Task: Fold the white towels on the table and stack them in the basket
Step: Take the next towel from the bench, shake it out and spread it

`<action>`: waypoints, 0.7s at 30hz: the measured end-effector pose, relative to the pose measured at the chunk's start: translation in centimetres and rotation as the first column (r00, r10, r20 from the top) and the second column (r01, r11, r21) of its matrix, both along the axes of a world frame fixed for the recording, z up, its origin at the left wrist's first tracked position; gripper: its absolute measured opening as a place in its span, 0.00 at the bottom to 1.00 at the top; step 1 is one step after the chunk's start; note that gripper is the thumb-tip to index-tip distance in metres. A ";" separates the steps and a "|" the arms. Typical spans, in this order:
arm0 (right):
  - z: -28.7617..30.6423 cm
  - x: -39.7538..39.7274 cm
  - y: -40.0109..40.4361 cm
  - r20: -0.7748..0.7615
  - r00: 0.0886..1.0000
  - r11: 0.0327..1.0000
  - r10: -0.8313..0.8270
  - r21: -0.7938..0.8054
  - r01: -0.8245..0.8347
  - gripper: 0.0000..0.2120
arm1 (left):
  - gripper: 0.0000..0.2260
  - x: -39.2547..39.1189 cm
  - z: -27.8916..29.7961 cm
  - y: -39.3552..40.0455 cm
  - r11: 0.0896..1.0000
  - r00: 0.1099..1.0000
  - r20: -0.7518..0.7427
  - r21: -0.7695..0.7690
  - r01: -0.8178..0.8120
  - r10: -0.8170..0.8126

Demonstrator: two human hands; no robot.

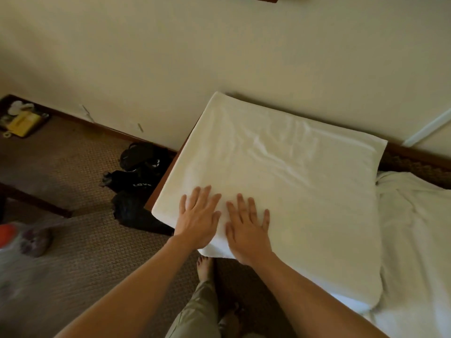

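Towel [280, 181], white and spread flat as one broad rectangular layer, covers nearly the whole tabletop; only a narrow strip of the brown wooden table [159, 186] shows along the left edge. The far edge of the towel lies close to the cream wall [219, 45], and its near edge hangs slightly over the front edge of the table. Light creases run across the middle of the fabric. Both hands rest palm-down on the towel at the near left corner, side by side and almost touching. The left hand [199, 222] lies flat with fingers extended and slightly spread, grasping nothing. The right hand [247, 231] lies flat just beside it, fingers likewise straight and spread, pressing on the fabric without gripping it. Both bare forearms extend back toward the lower edge of the view. To the right of the towel, more white cloth [415, 240] lies rumpled, touching or overlapping the towel's right edge; whether it is one towel or several cannot be told. Below the front edge of the table, the person's bare foot [205, 267] stands on the brown carpet [85, 252]. Dark bags or clothing [136, 181] sit on the carpet against the left side of the table. A tray with yellow items [22, 118] lies at the far left by the wall.
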State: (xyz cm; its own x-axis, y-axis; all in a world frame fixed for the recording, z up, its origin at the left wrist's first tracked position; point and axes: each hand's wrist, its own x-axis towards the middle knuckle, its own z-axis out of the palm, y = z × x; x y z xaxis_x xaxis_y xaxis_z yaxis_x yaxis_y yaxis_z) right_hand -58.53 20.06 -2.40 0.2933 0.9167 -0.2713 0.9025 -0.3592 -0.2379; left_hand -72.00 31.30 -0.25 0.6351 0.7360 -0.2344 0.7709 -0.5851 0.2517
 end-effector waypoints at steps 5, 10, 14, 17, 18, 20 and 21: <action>-0.7 0.0 -0.2 0.002 1.000 1.000 0.019 -0.013 -0.019 0.30 | 0.31 -3.3 -2.1 2.0 0.997 0.991 -0.109 0.005 -0.080 0.080; 0.1 0.3 -0.1 -0.043 0.999 0.999 0.031 -0.041 -0.032 0.30 | 0.49 -4.9 -0.8 0.8 0.809 0.816 -0.009 -0.119 -0.575 0.578; 0.1 0.2 -0.1 -0.054 0.998 0.999 0.023 -0.045 -0.025 0.31 | 0.52 -3.4 1.3 0.3 0.733 0.738 0.020 -0.138 -0.666 0.674; 0.2 0.3 0.0 -0.056 0.998 0.996 0.029 -0.077 -0.034 0.31 | 0.47 -2.9 2.3 1.4 0.803 0.798 0.116 -0.181 -0.568 0.591; 0.3 0.4 0.1 -0.057 0.998 0.995 0.029 -0.090 -0.035 0.31 | 0.45 -3.0 2.5 1.7 0.834 0.816 0.195 -0.236 -0.500 0.544; 0.4 0.4 0.2 -0.066 0.997 0.993 0.030 -0.113 -0.037 0.31 | 0.44 -3.4 3.2 2.5 0.882 0.851 0.270 -0.284 -0.377 0.451; 0.5 0.5 0.3 -0.076 0.997 0.991 0.032 -0.125 -0.041 0.31 | 0.43 -3.9 3.6 3.2 0.898 0.867 0.272 -0.269 -0.349 0.418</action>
